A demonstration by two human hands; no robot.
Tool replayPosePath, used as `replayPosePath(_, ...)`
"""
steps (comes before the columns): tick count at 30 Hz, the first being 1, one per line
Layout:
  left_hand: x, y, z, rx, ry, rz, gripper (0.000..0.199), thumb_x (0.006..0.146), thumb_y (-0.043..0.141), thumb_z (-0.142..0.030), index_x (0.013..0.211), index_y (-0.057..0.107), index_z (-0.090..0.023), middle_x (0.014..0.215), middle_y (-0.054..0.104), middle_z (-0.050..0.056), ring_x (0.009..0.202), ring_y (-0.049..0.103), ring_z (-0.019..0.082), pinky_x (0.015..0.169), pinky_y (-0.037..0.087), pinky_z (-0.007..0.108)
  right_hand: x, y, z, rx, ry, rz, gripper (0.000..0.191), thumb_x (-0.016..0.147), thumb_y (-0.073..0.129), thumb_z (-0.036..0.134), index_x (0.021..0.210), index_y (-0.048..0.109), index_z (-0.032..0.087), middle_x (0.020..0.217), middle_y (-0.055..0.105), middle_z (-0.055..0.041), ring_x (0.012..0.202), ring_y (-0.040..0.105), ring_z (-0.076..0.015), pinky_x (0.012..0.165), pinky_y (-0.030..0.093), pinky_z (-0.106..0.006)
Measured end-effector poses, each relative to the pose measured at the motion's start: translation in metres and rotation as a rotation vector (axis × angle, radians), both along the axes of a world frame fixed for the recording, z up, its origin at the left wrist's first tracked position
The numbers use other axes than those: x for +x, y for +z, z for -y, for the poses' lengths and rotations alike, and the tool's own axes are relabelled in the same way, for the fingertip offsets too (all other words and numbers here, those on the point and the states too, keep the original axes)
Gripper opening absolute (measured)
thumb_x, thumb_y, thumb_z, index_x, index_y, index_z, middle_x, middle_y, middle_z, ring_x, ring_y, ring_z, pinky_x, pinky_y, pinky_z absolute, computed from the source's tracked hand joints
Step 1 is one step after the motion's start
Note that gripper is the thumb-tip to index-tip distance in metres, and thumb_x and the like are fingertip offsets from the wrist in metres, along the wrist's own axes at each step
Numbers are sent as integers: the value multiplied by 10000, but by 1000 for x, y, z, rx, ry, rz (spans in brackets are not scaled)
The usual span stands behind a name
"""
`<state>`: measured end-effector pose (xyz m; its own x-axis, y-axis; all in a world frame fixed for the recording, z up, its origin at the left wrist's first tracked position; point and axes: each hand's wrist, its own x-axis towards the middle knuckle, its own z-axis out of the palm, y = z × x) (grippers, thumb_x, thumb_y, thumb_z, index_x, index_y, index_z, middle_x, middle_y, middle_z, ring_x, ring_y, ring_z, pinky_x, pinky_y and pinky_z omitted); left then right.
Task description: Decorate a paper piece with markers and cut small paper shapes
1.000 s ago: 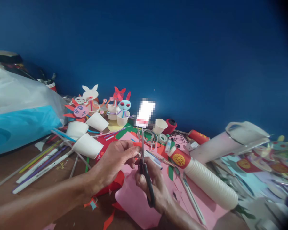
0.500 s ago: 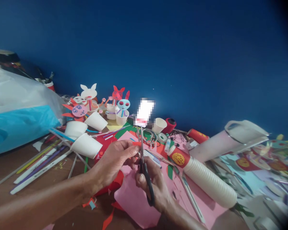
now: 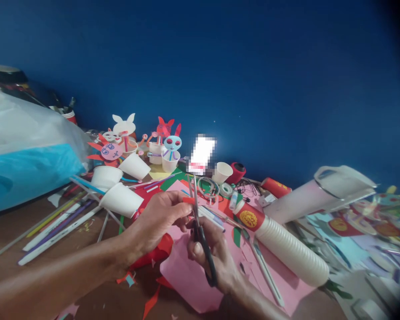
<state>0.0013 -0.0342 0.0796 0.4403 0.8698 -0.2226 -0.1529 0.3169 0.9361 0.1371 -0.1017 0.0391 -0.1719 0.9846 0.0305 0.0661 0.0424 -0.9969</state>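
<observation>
1. Scissors (image 3: pixel 202 242), black-handled, upright in right hand (image 3: pixel 210 260), fingers (image 3: pixel 197 250) closed around the handles.
2. Red paper strip (image 3: pixel 188 200), pinched in left hand (image 3: pixel 158 221), fingers closed, its end at the blades (image 3: pixel 195 193).
3. Pink paper (image 3: pixel 186 278), on desk (image 3: pixel 43 235) beneath both hands, near straws (image 3: pixel 56 231) and paper cups (image 3: pixel 122 200).

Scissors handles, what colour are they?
The scissors handles are black, shown best in the head view.

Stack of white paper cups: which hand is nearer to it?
Right. The right hand sits to the left of the stack of white paper cups, closer in; the left hand is farther left, past the right hand.
</observation>
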Motion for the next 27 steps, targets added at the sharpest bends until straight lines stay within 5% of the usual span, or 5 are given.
replayPosePath(15,-5,2,-4,55,-49,-41,36,636,542,-160,624,569,-141,548,549,-14,479,505,99,505,414,248,3,-8,3,-56,28,-143,393,698,611,465,932,495,172,619,447,28,498,407,-83,464,328,-208)
replayPosePath(27,-9,4,-9,36,-97,-34,55,641,574,-190,623,581,-139,538,545,-18,455,503,89,469,419,228,7,-4,3,-42,9,-45,424,696,600,489,945,509,157,544,484,29,478,420,-88,460,344,-210)
